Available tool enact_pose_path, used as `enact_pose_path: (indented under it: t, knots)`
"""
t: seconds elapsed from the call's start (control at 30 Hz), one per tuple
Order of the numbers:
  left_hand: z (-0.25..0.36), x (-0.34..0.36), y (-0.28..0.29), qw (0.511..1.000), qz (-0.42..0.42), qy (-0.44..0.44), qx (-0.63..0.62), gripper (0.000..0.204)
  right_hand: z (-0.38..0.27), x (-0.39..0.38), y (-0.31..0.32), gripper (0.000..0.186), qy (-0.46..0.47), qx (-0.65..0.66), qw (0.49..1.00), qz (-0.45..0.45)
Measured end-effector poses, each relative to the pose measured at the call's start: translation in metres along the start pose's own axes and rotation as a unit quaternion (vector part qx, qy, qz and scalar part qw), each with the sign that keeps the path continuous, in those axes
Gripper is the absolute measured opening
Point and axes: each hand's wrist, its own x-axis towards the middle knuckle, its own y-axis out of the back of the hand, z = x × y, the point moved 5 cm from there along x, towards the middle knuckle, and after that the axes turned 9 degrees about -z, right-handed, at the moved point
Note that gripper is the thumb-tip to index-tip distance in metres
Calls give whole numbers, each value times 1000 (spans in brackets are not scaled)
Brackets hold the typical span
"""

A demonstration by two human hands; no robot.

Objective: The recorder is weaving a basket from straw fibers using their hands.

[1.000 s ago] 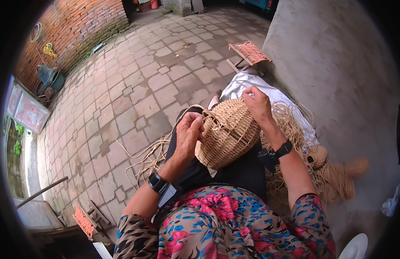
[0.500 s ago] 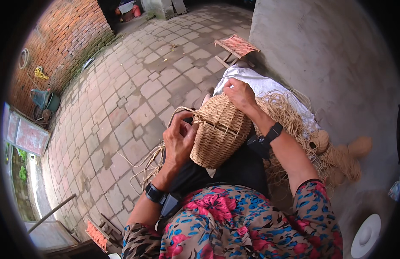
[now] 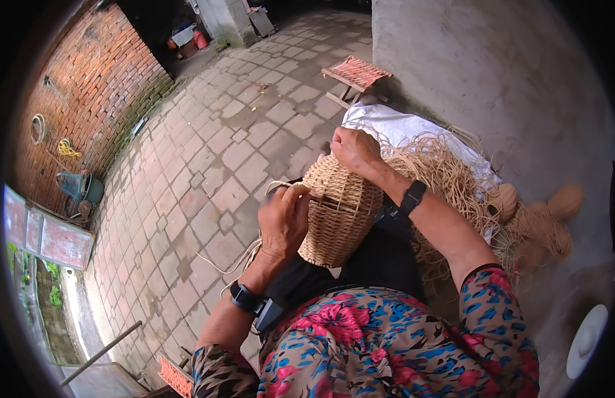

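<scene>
A woven basket (image 3: pixel 341 225) of pale straw-coloured cord rests tilted on my lap, with a dark slit across its weave. My left hand (image 3: pixel 284 217) is closed at the basket's left side, its fingertips pinched by a strand of cord (image 3: pixel 275 186) that loops over the knuckles. Loose ends of that cord hang down beside my left forearm. At the far end of the basket my right hand (image 3: pixel 356 151) is curled closed; its fingertips and whatever they grip are hidden from this view.
To the right lie a heap of loose cord (image 3: pixel 430 179) and several cord balls (image 3: pixel 565 201), partly on a white sack (image 3: pixel 400 124). Beyond stands a folding stool (image 3: pixel 357 71). A grey wall (image 3: pixel 486 66) rises on the right; paving (image 3: pixel 208 152) spreads left.
My left hand has turned and drawn its fingers in at the basket's side. The right hand has shifted slightly left at the far end. The whole view has swung a little.
</scene>
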Motion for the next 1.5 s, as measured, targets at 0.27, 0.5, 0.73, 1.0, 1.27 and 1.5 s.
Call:
enact_pose_path:
  t: [0.27, 0.5, 0.73, 1.0, 1.27, 1.5]
  knots:
    - [15, -1, -3, 984, -67, -123, 109, 17, 4, 0, -1, 20, 14, 16, 1000, 17]
    - [29, 7, -6, 970, -156, -142, 124, 17, 1, -2, -2, 21, 9, 5, 1000, 1]
    - [44, 12, -11, 949, -171, -132, 230, 4, 0, -1, -4, 21, 24, -10, 1000, 16]
    - [32, 19, -23, 937, -256, -109, 212, 5, -1, -7, -3, 21, 37, 9, 999, 20]
    - [20, 23, -21, 916, -327, -174, 155, 5, -2, -9, -3, 21, 31, 15, 999, 15]
    - [20, 21, -17, 920, -345, -130, 135, 10, 0, -7, -5, 21, 41, 10, 998, 35]
